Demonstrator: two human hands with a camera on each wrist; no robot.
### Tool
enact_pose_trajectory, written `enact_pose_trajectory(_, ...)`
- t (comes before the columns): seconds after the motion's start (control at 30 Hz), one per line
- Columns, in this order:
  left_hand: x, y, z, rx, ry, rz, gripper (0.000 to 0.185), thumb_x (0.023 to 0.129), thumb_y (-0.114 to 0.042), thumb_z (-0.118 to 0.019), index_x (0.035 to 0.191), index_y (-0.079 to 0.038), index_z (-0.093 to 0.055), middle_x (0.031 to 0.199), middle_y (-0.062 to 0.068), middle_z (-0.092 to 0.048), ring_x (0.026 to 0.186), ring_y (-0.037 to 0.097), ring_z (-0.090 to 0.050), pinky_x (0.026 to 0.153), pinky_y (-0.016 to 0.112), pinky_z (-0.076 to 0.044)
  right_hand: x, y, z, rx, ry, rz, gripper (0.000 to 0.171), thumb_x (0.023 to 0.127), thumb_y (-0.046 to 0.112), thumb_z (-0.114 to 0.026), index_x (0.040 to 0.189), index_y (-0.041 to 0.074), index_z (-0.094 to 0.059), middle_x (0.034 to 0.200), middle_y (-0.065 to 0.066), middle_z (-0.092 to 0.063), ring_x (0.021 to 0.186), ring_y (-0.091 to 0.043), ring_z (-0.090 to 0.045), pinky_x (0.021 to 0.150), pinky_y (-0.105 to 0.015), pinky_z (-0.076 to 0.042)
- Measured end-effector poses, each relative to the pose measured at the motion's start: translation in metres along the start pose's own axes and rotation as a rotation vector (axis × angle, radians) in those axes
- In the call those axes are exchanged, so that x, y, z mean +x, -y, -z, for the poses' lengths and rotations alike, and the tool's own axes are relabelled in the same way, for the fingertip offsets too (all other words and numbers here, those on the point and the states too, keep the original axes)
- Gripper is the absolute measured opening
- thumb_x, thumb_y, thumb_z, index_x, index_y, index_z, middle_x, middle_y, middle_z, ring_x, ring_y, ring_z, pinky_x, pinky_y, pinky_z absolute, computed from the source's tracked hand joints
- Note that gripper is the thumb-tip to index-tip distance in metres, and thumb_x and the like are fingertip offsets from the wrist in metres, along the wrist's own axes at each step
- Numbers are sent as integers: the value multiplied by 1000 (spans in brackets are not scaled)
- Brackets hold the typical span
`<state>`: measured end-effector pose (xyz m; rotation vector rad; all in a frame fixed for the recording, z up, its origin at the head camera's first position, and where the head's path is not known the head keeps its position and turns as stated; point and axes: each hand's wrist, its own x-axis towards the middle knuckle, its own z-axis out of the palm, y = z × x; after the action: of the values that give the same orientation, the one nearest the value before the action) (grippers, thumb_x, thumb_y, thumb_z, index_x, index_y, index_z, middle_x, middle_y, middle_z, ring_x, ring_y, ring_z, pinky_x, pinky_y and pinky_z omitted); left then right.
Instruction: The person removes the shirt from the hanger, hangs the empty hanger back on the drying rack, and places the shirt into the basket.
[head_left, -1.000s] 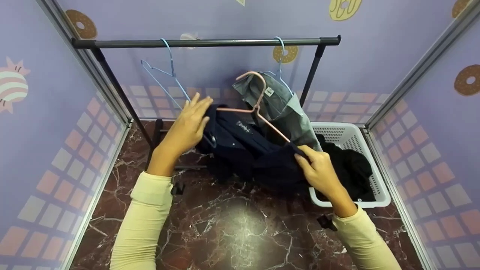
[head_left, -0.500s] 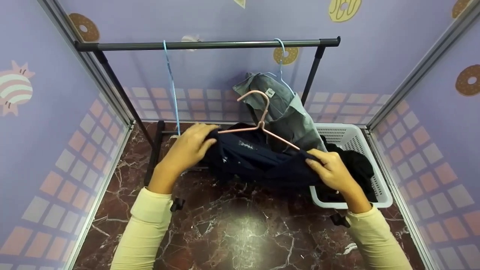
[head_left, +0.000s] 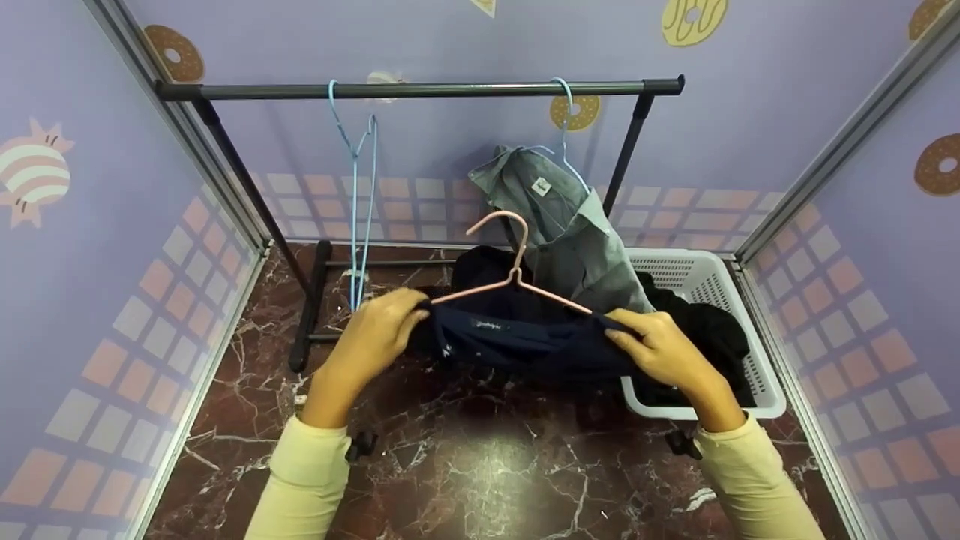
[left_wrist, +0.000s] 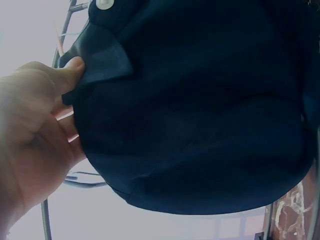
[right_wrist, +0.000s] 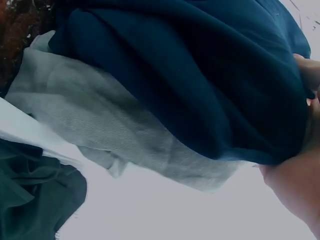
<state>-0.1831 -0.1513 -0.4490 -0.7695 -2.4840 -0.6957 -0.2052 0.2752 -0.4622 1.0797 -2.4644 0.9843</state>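
Note:
A dark navy shirt (head_left: 525, 341) hangs between my two hands, a pale printed label inside its neck. The arms of a pink hanger (head_left: 517, 274) run into its shoulders, and the hook stands up above. My left hand (head_left: 379, 326) pinches the left shoulder. In the left wrist view its thumb (left_wrist: 75, 65) presses on a folded flap of the cloth, near a white button (left_wrist: 105, 4). With thumb and fingers my right hand (head_left: 660, 345) grips the right shoulder. The hanger's ends are hidden in the cloth.
Behind stands a black clothes rack (head_left: 450, 91). From its rail hang a bare blue hanger (head_left: 355, 195) on the left and a grey-green shirt (head_left: 577, 240) on the right. A white basket (head_left: 761, 375) with dark clothes (head_left: 705, 337) stands beside the rack's right side.
The navy shirt and pink hanger have come down, toward me. My left hand has moved from beside the blue hanger to grip the shirt's left shoulder. The blue hanger has swung round on the rail.

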Motion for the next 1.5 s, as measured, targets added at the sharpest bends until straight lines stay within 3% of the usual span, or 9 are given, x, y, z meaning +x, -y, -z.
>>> enact_pose_trajectory(0.13, -15, -2, -7, -3, -5, 18, 18, 94, -7, -71, 109, 4, -71, 96, 16, -74, 86, 32, -73, 82, 42, -63, -7, -4, -9, -5, 29, -19, 16, 94, 2, -70, 102, 15, -74, 81, 10, -64, 70, -4, -54, 67, -19, -47)
enact_pose_trajectory(0.27, -27, -2, -19, -7, -18, 14, 17, 93, -7, -73, 108, 2, -73, 94, 13, -74, 83, 30, -73, 78, 42, -64, -17, -9, -20, -9, 18, -34, 17, 93, 2, -71, 104, 15, -75, 92, 8, -73, 80, -6, -65, 75, -19, -52)
enact_pose_trajectory(0.43, -34, -2, -31, -34, -29, 5, 16, 93, -9, -74, 107, 0, -74, 95, 12, -75, 85, 29, -74, 78, 43, -63, -29, -10, -26, -2, -26, -31, 22, 91, 0, -73, 110, 12, -76, 103, 3, -78, 93, -13, -74, 86, -17, -55)
enact_pose_trajectory(0.53, -37, -2, -35, -49, -47, 8, 16, 93, -9, -74, 106, -1, -74, 95, 11, -75, 85, 29, -74, 76, 43, -63, -34, -10, -27, 4, -34, -17, 22, 92, 0, -72, 110, 11, -76, 103, 2, -78, 93, -13, -74, 86, -16, -55)
enact_pose_trajectory(0.73, -38, -3, -40, -65, -89, -24, 15, 93, -10, -75, 105, -2, -75, 92, 9, -75, 82, 26, -74, 73, 41, -63, -40, -12, -27, 12, -73, 34, 28, 87, -6, -74, 108, 12, -78, 99, 2, -78, 88, -15, -74, 82, -14, -54)
enact_pose_trajectory(0.93, -37, -3, -39, -60, -150, -50, 15, 90, -7, -77, 104, -2, -76, 89, 8, -75, 78, 23, -73, 69, 38, -62, -37, -6, -25, 23, -124, 80, 33, 84, -11, -75, 109, 11, -78, 101, -2, -78, 93, -19, -74, 93, -10, -51)
enact_pose_trajectory(1.13, -34, -5, -38, -74, -194, -75, 16, 88, -7, -79, 103, -3, -76, 87, 8, -74, 74, 21, -70, 66, 37, -60, -31, 1, -22, 29, -153, 161, 39, 82, -14, -75, 114, 8, -77, 108, -6, -77, 100, -25, -74, 102, -15, -49)
enact_pose_trajectory(1.5, -23, -12, -34, -114, -197, -37, 14, 91, -8, -77, 104, -4, -77, 91, 8, -76, 78, 20, -72, 69, 37, -61, -31, 3, -19, 16, -163, 19, 31, 83, -9, -77, 109, 9, -78, 100, -4, -79, 88, -18, -73, 86, -10, -51)
